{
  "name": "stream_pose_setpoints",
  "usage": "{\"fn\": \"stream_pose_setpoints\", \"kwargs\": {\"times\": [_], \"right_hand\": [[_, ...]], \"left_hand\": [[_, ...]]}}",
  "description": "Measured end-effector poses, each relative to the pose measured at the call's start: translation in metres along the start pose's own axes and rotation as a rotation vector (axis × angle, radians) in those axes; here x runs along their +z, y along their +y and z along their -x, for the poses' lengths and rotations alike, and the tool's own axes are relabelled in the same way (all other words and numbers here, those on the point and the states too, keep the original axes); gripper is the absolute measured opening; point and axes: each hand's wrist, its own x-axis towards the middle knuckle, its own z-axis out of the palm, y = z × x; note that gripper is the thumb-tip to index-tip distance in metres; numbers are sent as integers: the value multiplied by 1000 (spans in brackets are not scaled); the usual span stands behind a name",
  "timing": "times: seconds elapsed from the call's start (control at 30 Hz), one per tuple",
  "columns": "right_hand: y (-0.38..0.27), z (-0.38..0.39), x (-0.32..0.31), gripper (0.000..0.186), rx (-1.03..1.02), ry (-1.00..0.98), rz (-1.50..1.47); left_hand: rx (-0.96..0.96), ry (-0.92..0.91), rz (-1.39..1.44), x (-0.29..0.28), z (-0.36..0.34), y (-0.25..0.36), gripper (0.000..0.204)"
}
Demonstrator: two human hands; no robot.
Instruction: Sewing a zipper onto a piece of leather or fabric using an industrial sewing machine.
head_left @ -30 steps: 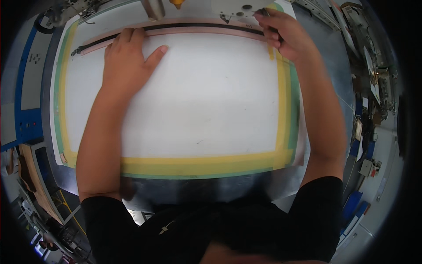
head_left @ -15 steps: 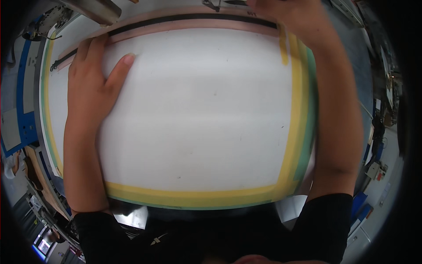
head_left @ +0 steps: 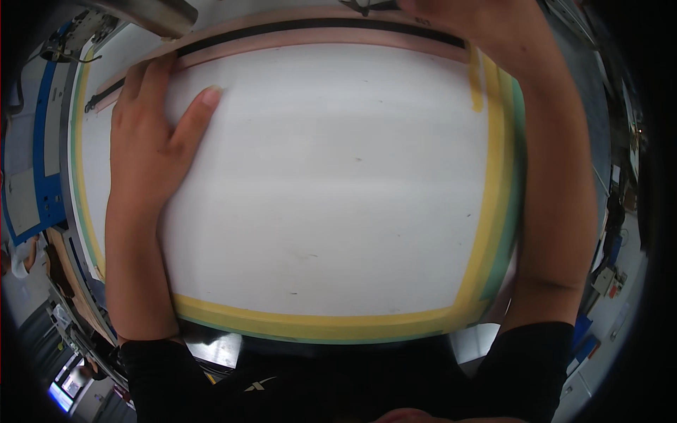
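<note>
Here, black strip (head_left: pixel 317 25) (pink-bordered), partly hidden by left fingers (head_left: pixel 156 79)

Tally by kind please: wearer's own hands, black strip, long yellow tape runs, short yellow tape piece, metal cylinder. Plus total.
Hands: 2 (left hand, right hand)
Black strip: 1
Long yellow tape runs: 3 (left, near, right)
Short yellow tape piece: 1
Metal cylinder: 1
Total: 8
</note>
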Motion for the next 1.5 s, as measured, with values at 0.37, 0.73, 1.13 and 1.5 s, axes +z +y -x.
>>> {"fn": "stream_pose_setpoints", "kwargs": {"times": [0.37, 0.73, 1.13, 1.5], "right_hand": [[10, -10, 20, 18, -229, 39, -263], [25, -22, 25, 30, -250, -118, -418], [2, 4, 38, 44, -303, 84, -218], [-5, 13, 42, 51, -240, 108, -185]], "left_hand": [[39, 104, -43, 7, 6, -8, 58], [50, 109, -35, 7, 9, -9, 60], [53, 117, -40, 5, 6, -14, 62], [49, 111, -55, 3, 14, -16, 61]]}}
